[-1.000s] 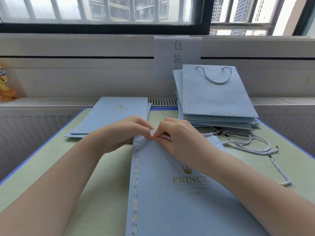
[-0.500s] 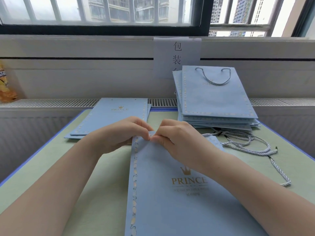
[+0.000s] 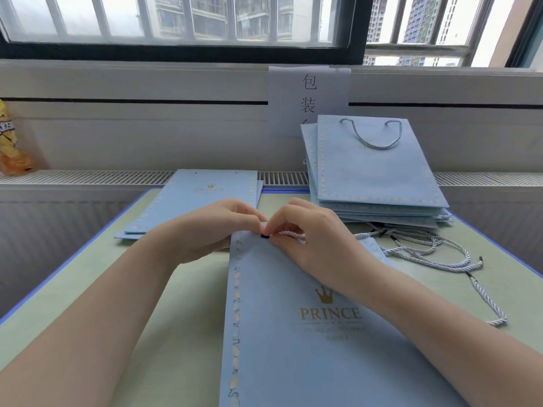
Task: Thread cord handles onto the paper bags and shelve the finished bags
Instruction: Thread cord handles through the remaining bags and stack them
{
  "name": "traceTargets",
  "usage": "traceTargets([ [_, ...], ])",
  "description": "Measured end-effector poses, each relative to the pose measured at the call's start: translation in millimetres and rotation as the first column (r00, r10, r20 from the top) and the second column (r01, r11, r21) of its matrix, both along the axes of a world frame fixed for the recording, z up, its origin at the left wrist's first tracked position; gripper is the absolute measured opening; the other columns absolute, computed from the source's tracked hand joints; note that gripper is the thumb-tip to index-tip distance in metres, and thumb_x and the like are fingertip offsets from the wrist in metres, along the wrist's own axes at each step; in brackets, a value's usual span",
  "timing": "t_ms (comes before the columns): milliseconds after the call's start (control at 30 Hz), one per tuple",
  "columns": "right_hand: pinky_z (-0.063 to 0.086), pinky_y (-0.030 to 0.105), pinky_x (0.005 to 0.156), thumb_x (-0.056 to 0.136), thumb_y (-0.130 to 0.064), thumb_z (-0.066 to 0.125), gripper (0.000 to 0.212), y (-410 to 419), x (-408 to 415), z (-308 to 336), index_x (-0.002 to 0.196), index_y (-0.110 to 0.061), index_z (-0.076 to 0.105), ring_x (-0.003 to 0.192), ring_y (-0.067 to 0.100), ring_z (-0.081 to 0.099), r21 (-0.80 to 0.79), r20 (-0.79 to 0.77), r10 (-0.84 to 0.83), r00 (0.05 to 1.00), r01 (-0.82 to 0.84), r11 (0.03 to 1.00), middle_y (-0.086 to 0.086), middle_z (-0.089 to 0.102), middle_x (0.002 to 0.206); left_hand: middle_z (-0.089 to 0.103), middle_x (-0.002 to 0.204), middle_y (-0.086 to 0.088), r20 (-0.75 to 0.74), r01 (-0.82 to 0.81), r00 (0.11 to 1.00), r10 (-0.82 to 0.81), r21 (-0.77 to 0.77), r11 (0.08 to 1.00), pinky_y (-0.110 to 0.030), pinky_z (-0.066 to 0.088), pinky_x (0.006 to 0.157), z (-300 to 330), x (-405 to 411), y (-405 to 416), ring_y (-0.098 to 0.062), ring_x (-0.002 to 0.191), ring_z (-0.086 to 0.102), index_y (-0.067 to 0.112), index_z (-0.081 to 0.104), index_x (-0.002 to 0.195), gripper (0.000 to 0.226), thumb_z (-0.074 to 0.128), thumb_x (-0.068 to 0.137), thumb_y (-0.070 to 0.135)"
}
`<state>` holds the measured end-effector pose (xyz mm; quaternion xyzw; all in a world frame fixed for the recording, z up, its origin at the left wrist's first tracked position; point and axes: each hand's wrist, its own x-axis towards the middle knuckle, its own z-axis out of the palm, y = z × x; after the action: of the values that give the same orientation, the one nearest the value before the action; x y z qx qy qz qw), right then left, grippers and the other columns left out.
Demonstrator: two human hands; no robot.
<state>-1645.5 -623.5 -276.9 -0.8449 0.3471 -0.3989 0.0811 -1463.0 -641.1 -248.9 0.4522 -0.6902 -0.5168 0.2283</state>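
Setting: a pale green table (image 3: 88, 289) with a blue edge is standing against a radiator ledge below a barred window (image 3: 176, 22) that is filling the top of the frame.
Far left: an orange packet (image 3: 13, 142) is leaning on the ledge.
Upper left of centre: a small stack of unthreaded bags (image 3: 202, 198) is lying flat on the table, with no handles on them.
Left hand (image 3: 211, 230): it is curling its fingers and pinching the top edge of the blue bag, beside the hole.
Blue bag (image 3: 293, 348): it is lying flat at lower centre, printed "PRINCE" under a gold crown.
Right hand (image 3: 308, 236): its fingertips are pinching a pale twisted cord (image 3: 291, 235), holding the cord's dark tip at the bag's hole.
Top centre: a paper sign (image 3: 308, 98) with printed characters is hanging on the wall.
Upper right: a stack of finished bags (image 3: 373, 177) is resting partly on the ledge, the top one showing a cord handle.
Right: loose cords (image 3: 435, 254) are lying tangled on the table, just beside that stack.
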Motion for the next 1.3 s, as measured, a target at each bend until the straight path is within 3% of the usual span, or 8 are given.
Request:
traceTargets([
  [133, 0.044, 0.022, 0.068, 0.084, -0.007, 0.065, 0.01, 2.8, 0.9, 3.3, 0.091, -0.012, 0.068, 0.076, 0.016, 0.057, -0.035, -0.1, -0.032, 0.994, 0.029, 0.999, 0.002, 0.062, 0.09, 0.071, 0.102, -0.015, -0.005, 0.045, 0.999, -0.045, 0.006, 0.999, -0.025, 0.051, 0.074, 1.2, 3.9, 0.6, -0.021, 0.087, 0.067, 0.005, 0.072, 0.1, 0.031, 0.065, 0.079, 0.026],
  [267, 0.046, 0.033, 0.066, 0.085, -0.009, 0.058, 0.013, 7.2, 1.3, 6.9, 0.094, -0.013, 0.066, 0.074, 0.018, 0.054, -0.056, -0.179, -0.067, 0.982, 0.057, 0.997, 0.001, 0.059, 0.09, 0.07, 0.103, -0.018, 0.03, 0.043, 0.999, -0.042, -0.01, 0.999, -0.036, 0.044, 0.082, 2.1, 4.9, 1.7, -0.025, 0.089, 0.063, 0.01, 0.074, 0.095, 0.033, 0.071, 0.075, 0.035],
  [367, 0.042, 0.032, 0.067, 0.086, -0.007, 0.059, 0.013, 8.3, 2.2, 11.2, 0.095, -0.012, 0.067, 0.072, 0.016, 0.045, -0.022, -0.231, -0.079, 0.97, 0.076, 0.997, -0.003, 0.05, 0.087, 0.071, 0.089, -0.009, 0.046, 0.041, 0.998, -0.041, -0.005, 0.999, -0.027, 0.047, 0.074, 1.2, 3.6, 1.7, -0.018, 0.08, 0.064, 0.014, 0.074, 0.083, 0.02, 0.07, 0.076, 0.033],
  [733, 0.042, 0.036, 0.074, 0.097, -0.019, 0.048, 0.02, 16.5, 2.0, 19.1, 0.109, -0.011, 0.062, 0.083, 0.026, 0.051, -0.012, -0.38, -0.083, 0.921, 0.085, 0.996, 0.007, 0.056, 0.101, 0.062, 0.112, -0.029, 0.084, 0.054, 0.995, -0.052, -0.027, 0.998, -0.041, 0.042, 0.088, 1.2, 3.9, 1.1, -0.029, 0.093, 0.061, -0.005, 0.066, 0.104, 0.041, 0.066, 0.078, 0.026],
  [867, 0.039, 0.032, 0.071, 0.095, -0.017, 0.054, 0.011, 18.5, 1.5, 22.5, 0.103, -0.011, 0.058, 0.081, 0.023, 0.05, -0.016, -0.322, -0.077, 0.944, 0.076, 0.997, 0.003, 0.056, 0.096, 0.062, 0.111, -0.029, 0.086, 0.052, 0.995, -0.049, -0.032, 0.998, -0.04, 0.04, 0.085, 0.9, 4.3, 0.2, -0.029, 0.093, 0.06, -0.004, 0.066, 0.103, 0.039, 0.068, 0.077, 0.025],
  [967, 0.039, 0.027, 0.068, 0.089, -0.018, 0.062, 0.009, 19.7, 4.9, 20.5, 0.095, -0.012, 0.059, 0.077, 0.018, 0.05, 0.035, -0.199, -0.071, 0.977, 0.079, 0.996, -0.004, 0.053, 0.086, 0.068, 0.101, -0.022, 0.077, 0.058, 0.996, -0.054, -0.046, 0.997, -0.031, 0.046, 0.079, 1.2, 2.2, 1.0, -0.023, 0.088, 0.063, 0.0, 0.069, 0.097, 0.031, 0.067, 0.076, 0.022],
  [1133, 0.041, 0.023, 0.072, 0.084, -0.018, 0.069, 0.011, 19.5, 9.8, 13.3, 0.089, -0.014, 0.059, 0.08, 0.012, 0.051, 0.079, -0.155, -0.061, 0.986, 0.073, 0.994, -0.009, 0.052, 0.087, 0.068, 0.099, -0.019, 0.029, 0.069, 0.997, -0.069, -0.011, 0.998, -0.028, 0.051, 0.077, 3.3, 2.3, 2.5, -0.025, 0.089, 0.065, -0.001, 0.068, 0.102, 0.031, 0.062, 0.077, 0.015],
  [1300, 0.035, 0.024, 0.086, 0.081, -0.04, 0.069, 0.031, 13.5, 2.8, 15.1, 0.103, -0.022, 0.057, 0.099, 0.01, 0.044, 0.048, -0.15, -0.175, 0.973, 0.184, 0.982, -0.01, 0.051, 0.099, 0.068, 0.109, -0.017, -0.073, -0.011, 0.997, 0.012, 0.018, 1.0, -0.028, 0.053, 0.081, 3.0, 4.3, 0.9, -0.022, 0.09, 0.067, 0.006, 0.066, 0.112, 0.042, 0.056, 0.075, 0.022],
])
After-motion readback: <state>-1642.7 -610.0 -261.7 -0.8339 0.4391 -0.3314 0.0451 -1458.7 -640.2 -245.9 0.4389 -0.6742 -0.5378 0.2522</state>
